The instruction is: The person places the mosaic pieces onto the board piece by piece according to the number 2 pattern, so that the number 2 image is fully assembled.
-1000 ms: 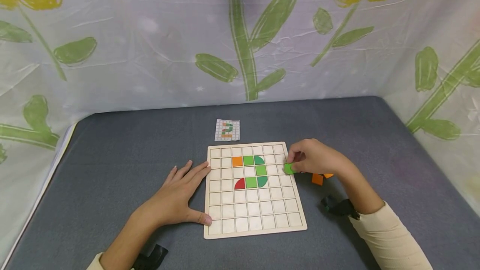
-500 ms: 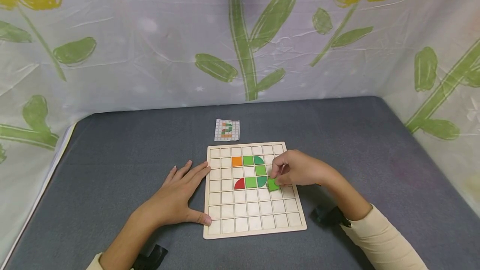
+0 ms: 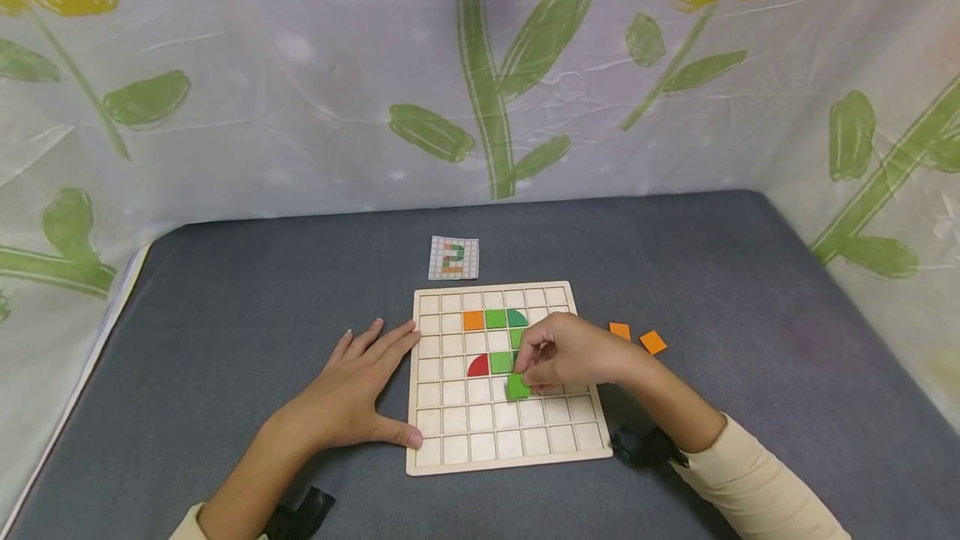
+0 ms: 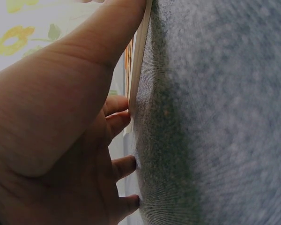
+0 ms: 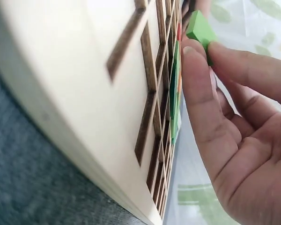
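Note:
My right hand (image 3: 576, 348) pinches a green square tile (image 3: 517, 388) between thumb and fingertips over the gridded wooden board (image 3: 481, 446). In the right wrist view, that green tile (image 5: 199, 29) is tilted and off the board's surface. My left hand (image 3: 348, 407) lies with spread fingers along the board's left side, its thumb on the lower left edge. In the board's cells sit an orange square (image 3: 473, 321), a green square (image 3: 496, 318), a dark green quarter-round (image 3: 516, 317), a red quarter-round (image 3: 478, 366) and another green square (image 3: 501, 362). My right hand partly hides the tiles nearest it.
Two orange tiles (image 3: 653, 342) lie on the grey cloth right of the board. Behind the board is a small printed card (image 3: 453, 258) with a coloured grid pattern. A flower-painted curtain (image 3: 300, 107) rises at the table's back and sides.
My right hand has carried the green tile leftward from the board's right edge to over its middle. The orange tiles on the cloth have come into fuller view. My left hand stays put.

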Action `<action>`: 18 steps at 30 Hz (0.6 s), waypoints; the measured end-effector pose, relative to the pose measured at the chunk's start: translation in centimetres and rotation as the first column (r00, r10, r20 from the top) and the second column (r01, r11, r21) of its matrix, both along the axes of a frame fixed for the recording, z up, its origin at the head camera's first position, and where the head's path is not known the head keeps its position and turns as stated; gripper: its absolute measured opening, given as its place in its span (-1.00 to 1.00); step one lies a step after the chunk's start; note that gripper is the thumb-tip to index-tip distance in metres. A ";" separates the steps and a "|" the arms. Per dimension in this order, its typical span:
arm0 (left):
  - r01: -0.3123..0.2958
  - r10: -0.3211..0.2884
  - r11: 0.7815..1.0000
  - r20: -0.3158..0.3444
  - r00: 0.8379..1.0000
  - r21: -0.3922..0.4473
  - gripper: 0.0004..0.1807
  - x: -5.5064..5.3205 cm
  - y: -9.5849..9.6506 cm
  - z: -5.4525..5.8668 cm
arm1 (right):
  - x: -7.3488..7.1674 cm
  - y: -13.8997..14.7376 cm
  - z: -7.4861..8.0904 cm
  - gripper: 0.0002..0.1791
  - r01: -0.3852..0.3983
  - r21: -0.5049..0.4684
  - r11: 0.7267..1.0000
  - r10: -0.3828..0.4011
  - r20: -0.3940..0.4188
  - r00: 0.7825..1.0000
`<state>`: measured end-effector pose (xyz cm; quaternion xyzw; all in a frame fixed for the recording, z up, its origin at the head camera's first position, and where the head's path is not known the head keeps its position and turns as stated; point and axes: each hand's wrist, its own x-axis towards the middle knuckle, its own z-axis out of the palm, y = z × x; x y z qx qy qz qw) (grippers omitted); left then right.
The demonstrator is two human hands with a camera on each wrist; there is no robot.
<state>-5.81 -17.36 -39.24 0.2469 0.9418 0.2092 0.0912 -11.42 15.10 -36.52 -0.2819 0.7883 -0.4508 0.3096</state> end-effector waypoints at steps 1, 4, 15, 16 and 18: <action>0.000 0.000 1.000 -0.001 1.000 0.000 0.38 0.0 0.0 0.0 | 0.1 0.0 0.1 -0.89 0.005 -0.002 1.000 -0.005 0.001 1.000; 0.000 0.000 1.000 0.001 1.000 0.001 0.38 0.0 0.0 0.0 | 0.2 -0.2 0.2 -0.89 0.012 0.002 1.000 -0.012 -0.007 1.000; -0.002 0.002 1.000 0.003 1.000 0.001 0.39 0.0 0.0 -0.2 | 0.1 -2.3 0.3 -0.83 -0.065 0.060 0.996 0.072 -0.126 0.989; -0.003 0.003 1.000 0.002 1.000 -0.002 0.39 0.0 0.0 -0.2 | 0.2 -2.7 0.2 -0.82 -0.066 0.066 0.996 0.075 -0.144 0.987; -0.003 0.003 1.000 -0.001 1.000 -0.007 0.39 0.0 -0.1 -0.3 | 0.3 -3.4 0.2 -0.81 -0.056 0.077 0.995 0.069 -0.174 0.982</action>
